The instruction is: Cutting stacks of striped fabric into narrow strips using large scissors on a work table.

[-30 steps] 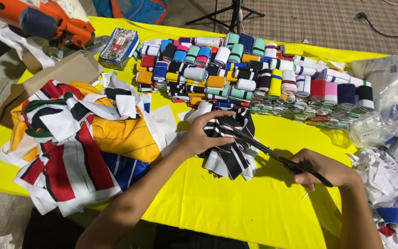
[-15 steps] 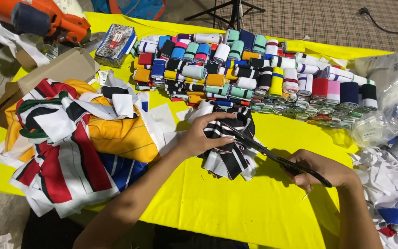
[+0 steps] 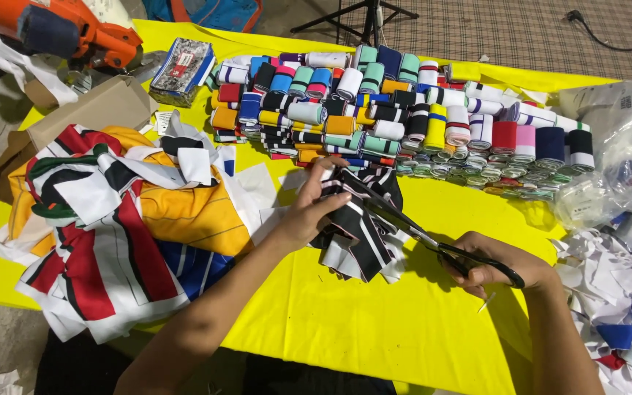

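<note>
Snipping striped fabric (image 3: 360, 227) with scissors (image 3: 433, 241)

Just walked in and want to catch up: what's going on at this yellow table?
A person is cutting fabric. The left hand grips a bundle of black-and-white striped strips, while the right hand works black-handled scissors whose blades reach into that bundle. To the left lies a pile of cut fabric pieces in red, white, yellow and blue. Behind, rows of coloured rolled bands are stacked on the yellow table cover. White scraps lie at the right.
</note>
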